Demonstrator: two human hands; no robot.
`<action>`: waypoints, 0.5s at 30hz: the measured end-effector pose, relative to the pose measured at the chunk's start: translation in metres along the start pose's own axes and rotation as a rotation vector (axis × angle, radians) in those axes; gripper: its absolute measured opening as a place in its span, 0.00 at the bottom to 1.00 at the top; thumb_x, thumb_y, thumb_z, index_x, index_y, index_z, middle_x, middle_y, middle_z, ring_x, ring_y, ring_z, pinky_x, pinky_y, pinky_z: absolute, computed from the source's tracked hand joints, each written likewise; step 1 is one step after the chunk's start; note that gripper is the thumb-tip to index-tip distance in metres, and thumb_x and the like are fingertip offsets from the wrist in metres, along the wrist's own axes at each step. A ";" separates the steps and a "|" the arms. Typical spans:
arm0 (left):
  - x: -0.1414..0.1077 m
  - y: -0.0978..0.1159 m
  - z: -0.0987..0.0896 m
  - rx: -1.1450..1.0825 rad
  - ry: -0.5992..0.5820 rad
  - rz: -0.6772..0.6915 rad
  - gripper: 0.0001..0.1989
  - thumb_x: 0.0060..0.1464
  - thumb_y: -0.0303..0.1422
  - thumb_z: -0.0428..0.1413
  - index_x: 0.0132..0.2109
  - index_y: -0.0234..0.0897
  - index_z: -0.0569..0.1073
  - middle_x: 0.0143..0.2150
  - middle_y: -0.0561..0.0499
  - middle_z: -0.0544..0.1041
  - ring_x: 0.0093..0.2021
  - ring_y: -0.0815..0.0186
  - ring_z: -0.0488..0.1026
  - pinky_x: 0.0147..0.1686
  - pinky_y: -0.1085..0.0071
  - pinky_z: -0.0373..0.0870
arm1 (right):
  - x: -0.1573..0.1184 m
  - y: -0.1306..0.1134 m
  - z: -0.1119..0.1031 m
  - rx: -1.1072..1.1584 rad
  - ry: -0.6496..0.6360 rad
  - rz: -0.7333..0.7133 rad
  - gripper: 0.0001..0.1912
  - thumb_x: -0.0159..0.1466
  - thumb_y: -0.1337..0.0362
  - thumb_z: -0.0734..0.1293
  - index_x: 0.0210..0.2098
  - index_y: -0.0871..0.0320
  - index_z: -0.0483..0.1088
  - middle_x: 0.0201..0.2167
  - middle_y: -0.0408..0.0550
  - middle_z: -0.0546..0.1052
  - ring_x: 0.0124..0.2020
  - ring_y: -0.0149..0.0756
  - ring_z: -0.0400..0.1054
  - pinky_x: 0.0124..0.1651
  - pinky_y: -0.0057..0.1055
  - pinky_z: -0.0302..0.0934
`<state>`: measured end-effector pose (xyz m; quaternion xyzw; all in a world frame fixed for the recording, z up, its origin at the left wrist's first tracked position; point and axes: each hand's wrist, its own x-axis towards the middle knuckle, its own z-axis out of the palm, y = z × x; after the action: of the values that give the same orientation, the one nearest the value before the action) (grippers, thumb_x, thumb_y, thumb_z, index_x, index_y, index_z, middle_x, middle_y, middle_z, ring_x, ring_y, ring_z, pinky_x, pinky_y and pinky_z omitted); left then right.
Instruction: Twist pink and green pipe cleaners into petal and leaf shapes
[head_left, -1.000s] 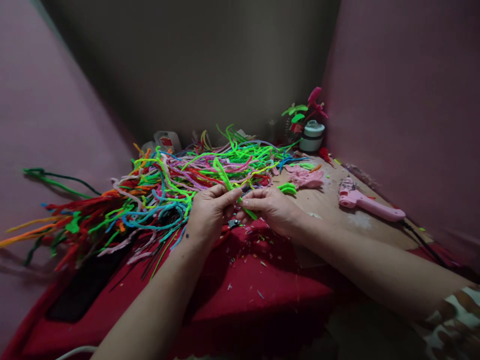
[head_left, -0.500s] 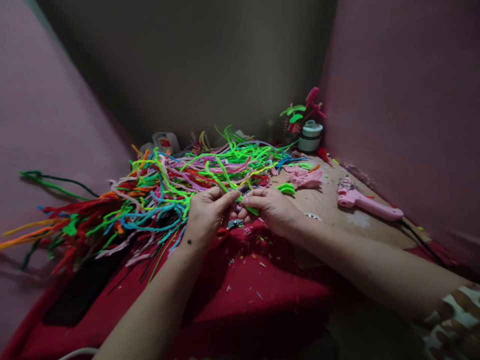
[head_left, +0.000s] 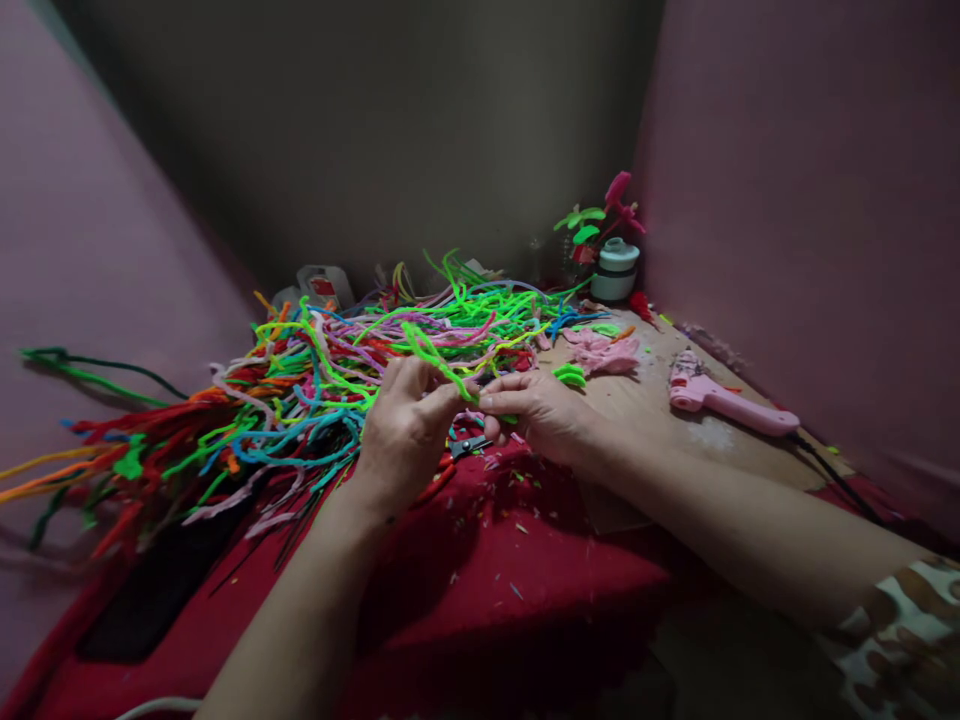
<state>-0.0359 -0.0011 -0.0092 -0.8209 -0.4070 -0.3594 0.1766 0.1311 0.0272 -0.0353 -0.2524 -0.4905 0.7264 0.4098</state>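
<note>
A bright green fuzzy stem (head_left: pixel 435 358) is pinched between my two hands, its doubled length rising up and to the left. My left hand (head_left: pixel 411 425) has its thumb and fingers closed on it. My right hand (head_left: pixel 541 412) pinches its lower end, fingertips nearly touching those of the left. Just below the fingers lies a cutting tool with red handles (head_left: pixel 469 447), partly hidden by my left hand. Behind both hands spreads a large pile of coloured fuzzy stems (head_left: pixel 330 350).
A pink glue gun (head_left: pixel 731 402) with a black cord rests on the board (head_left: pixel 652 420) at right. Nearby are pink pieces (head_left: pixel 604 352), green pieces (head_left: pixel 570 376) and a white-lidded jar (head_left: pixel 616 268). A dark flat object (head_left: pixel 154 590) lies on the red cloth (head_left: pixel 502 590).
My left hand has turned, its back now more toward the camera. The green stem's two strands, spread apart before, are now close together. More of the cutting tool shows.
</note>
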 end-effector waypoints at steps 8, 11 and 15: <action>0.002 0.004 -0.013 0.174 0.009 0.179 0.05 0.55 0.31 0.54 0.36 0.42 0.75 0.41 0.50 0.76 0.37 0.65 0.66 0.40 0.67 0.62 | -0.006 -0.007 0.004 -0.042 -0.040 -0.004 0.07 0.52 0.65 0.69 0.23 0.63 0.69 0.14 0.41 0.69 0.17 0.24 0.60 0.24 0.25 0.54; 0.004 0.004 -0.016 0.101 -0.009 0.184 0.06 0.55 0.30 0.54 0.37 0.42 0.76 0.42 0.50 0.77 0.38 0.65 0.67 0.40 0.68 0.62 | -0.007 -0.008 0.005 -0.047 -0.039 0.000 0.06 0.51 0.66 0.69 0.23 0.63 0.69 0.15 0.40 0.68 0.16 0.24 0.59 0.23 0.25 0.53; 0.007 0.005 -0.020 0.073 -0.067 0.166 0.05 0.55 0.29 0.53 0.36 0.41 0.75 0.38 0.51 0.78 0.36 0.66 0.68 0.40 0.67 0.62 | -0.009 -0.011 0.003 -0.090 -0.049 -0.020 0.05 0.51 0.67 0.68 0.22 0.62 0.69 0.15 0.39 0.67 0.16 0.24 0.59 0.23 0.24 0.53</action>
<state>-0.0382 -0.0124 0.0095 -0.8564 -0.3562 -0.3009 0.2218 0.1373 0.0200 -0.0244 -0.2480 -0.5352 0.7053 0.3932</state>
